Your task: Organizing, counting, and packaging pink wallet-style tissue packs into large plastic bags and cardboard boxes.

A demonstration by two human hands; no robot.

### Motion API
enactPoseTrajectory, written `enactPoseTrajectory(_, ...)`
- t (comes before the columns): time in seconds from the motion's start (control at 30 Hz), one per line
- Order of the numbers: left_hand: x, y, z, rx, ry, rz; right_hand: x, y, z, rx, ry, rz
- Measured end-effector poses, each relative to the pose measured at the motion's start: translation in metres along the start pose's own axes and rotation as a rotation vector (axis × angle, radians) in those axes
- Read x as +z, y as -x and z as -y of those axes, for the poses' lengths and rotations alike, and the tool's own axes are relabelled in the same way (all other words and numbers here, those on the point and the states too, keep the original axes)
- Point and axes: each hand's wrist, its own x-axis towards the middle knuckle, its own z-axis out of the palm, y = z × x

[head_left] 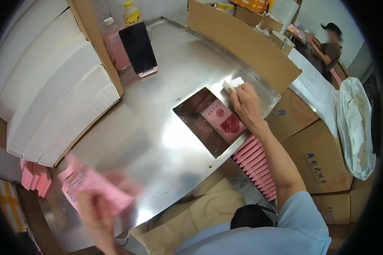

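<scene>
My left hand (95, 216) is closed on a pink printed plastic pouch (93, 185) over the table's near left part; the pouch is smeared by motion, so what is in it cannot be made out. At the right, my right hand (246, 104) has its fingers bent round a small white folded tissue (233, 83). Just beside that hand is a rectangular dark recess (187, 111) in the metal tabletop. A pink and red printed packet (221, 121) lies in the recess, along its right side.
White folded tissues (72, 89) fill an upright carton at left; pink pouches (36, 177) lie below. A phone (138, 49) and bottles (115, 42) stand behind. Pink packets (255, 168) line the table's right edge. Cartons (315, 157), a cardboard strip (242, 40) and another person (330, 51) are right.
</scene>
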Motion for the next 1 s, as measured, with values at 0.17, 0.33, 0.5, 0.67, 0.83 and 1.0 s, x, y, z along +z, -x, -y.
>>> enactPoseTrajectory(0.17, 0.109, -0.001, -0.039, 0.441, -0.355, 0.161, 0.001, 0.009, -0.008, 0.032, -0.034, -0.002)
enactPoseTrajectory(0.33, 0.103, 0.002, -0.034, 0.397, -0.246, 0.11, -0.001, 0.009, 0.002, 0.05, -0.092, -0.045)
enactPoseTrajectory(0.5, 0.109, 0.0, -0.036, 0.443, -0.26, 0.099, -0.001, 0.011, -0.002, 0.101, -0.085, 0.0)
enactPoseTrajectory(0.67, 0.116, -0.002, -0.038, 0.466, -0.249, 0.102, 0.0, 0.012, -0.002, 0.0, -0.064, -0.043)
enactPoseTrajectory(0.83, 0.136, 0.002, -0.06, 0.45, -0.112, 0.195, -0.004, 0.007, -0.006, 0.037, -0.113, -0.063)
enactPoseTrajectory(1.0, 0.127, 0.003, -0.065, 0.557, -0.059, 0.285, -0.026, 0.043, 0.104, -0.409, -0.3, 0.065)
